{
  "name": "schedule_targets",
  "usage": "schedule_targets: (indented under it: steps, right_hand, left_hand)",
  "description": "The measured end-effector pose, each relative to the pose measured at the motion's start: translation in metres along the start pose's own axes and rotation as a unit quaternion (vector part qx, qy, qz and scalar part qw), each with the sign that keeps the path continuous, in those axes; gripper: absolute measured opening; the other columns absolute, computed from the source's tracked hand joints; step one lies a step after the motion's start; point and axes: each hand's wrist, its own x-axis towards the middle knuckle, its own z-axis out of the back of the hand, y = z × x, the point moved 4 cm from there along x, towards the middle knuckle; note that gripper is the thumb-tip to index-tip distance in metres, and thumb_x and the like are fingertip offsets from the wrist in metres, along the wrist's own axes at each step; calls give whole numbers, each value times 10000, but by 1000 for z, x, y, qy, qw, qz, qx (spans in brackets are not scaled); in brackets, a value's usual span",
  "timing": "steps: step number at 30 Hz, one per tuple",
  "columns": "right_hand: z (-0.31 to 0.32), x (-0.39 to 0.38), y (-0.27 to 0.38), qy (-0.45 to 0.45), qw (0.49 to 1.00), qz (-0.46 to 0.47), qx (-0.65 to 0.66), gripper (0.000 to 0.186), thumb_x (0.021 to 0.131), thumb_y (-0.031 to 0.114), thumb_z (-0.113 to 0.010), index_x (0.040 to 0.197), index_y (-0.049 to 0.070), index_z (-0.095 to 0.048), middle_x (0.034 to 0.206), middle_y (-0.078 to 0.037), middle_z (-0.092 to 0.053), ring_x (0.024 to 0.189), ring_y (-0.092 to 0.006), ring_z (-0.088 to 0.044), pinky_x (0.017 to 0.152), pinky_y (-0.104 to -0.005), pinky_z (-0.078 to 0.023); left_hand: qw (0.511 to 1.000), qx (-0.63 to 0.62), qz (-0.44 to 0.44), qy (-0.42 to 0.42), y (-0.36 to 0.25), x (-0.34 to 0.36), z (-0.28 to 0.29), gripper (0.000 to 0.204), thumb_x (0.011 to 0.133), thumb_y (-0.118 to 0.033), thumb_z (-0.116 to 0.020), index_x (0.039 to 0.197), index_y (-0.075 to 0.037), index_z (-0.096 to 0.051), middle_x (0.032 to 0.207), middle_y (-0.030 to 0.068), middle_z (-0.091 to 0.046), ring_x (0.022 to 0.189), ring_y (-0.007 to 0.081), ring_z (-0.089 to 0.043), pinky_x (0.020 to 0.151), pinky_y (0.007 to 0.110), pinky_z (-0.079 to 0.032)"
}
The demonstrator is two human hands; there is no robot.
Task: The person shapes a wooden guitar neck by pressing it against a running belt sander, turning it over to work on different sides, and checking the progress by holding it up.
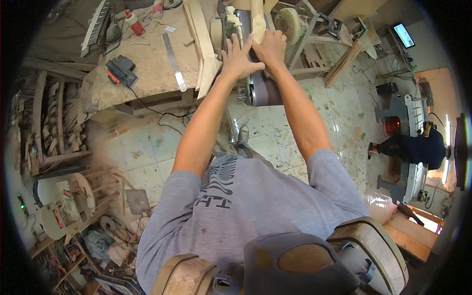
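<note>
At the top middle, a belt sander (266,93) with a dark belt stretches away from me. A pale, long piece of wood (257,20) lies over its belt, the far end cut off by the picture's edge. My right hand (270,49) is closed around the near end of the wood. Beside it, my left hand (239,60) has its fingers spread and its thumb pointing toward the right wrist. The left index fingertip is close to the wood's edge; whether it presses on it I cannot tell.
Left of the sander, a dusty workbench (152,73) bears a metal ruler (173,59), a corded power tool (122,71), a red bottle (134,24) and long boards (200,37). A round disc (288,24) stands right. A person (425,150) is far right. Cables cross the floor.
</note>
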Motion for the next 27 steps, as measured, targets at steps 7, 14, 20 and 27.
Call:
schedule_targets:
  steps: [7,14,20,27]
  right_hand:
    - [3,0,-8,-23,999,24,-8,546,800,446,-709,1043,-40,-667,1131,-244,-577,1085,-423,-518,912,-524,-451]
    - [-1,-1,-1,-46,998,6,-33,563,763,465,-728,1013,-35,-662,1093,-233,-584,1055,-411,-531,918,-507,-443]
    - [-3,-3,23,-87,996,4,-9,572,736,454,-743,990,-51,-653,1025,-210,-577,1034,-401,-535,908,-499,-437]
    - [-8,3,11,-75,997,-11,14,554,716,426,-744,967,-61,-658,1054,-223,-574,1057,-406,-525,929,-505,-422]
  left_hand:
    - [998,25,5,57,-10,15,3,1249,585,-573,-805,1605,-168,-210,1631,340,-60,1526,493,-27,1193,651,-119]
    - [996,48,-1,72,1,22,12,1264,555,-616,-805,1602,-191,-237,1626,346,-89,1528,487,-26,1201,633,-112]
    - [993,29,24,114,26,29,23,1299,538,-615,-803,1621,-297,-160,1605,362,-155,1503,521,-122,1196,606,-185]
    - [981,-123,11,148,13,29,20,1223,639,-447,-809,1626,-238,-117,1500,304,-442,1374,417,-470,1130,414,-394]
